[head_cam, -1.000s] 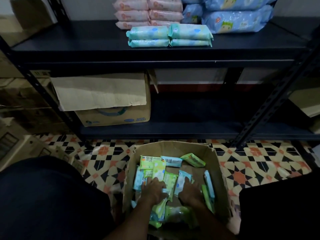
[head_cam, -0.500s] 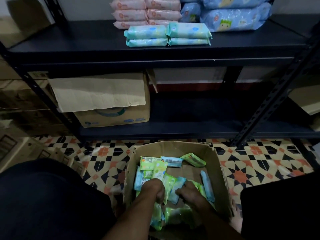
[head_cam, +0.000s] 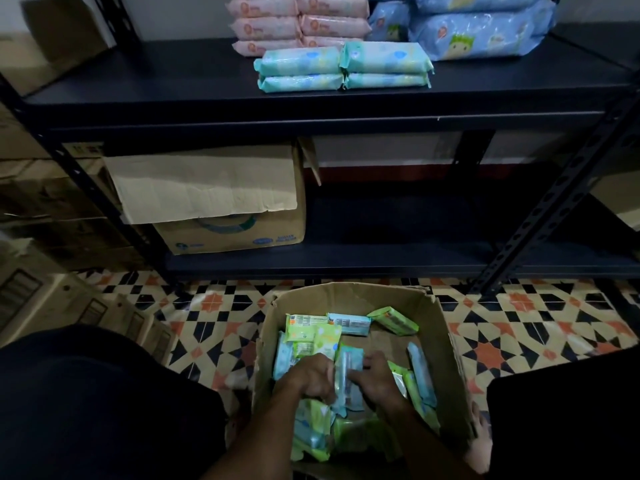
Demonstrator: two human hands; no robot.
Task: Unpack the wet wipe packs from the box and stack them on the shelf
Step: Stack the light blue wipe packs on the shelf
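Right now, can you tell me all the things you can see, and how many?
shelf: one, black metal, two levels visible.
teal packs: four, two stacks of two, top level front.
pink packs: at least six, stacked behind the teal ones.
blue packs: several, large, top level right.
carton: one, brown, lower level left.
open box: one, brown, on the tiled floor.
small packs: many, green and light blue, loose in the open box.
left hand and right hand: in the open box, both gripping small packs.

Dim, soft picture; dark corners, wide-angle bending at edges, brighter top.
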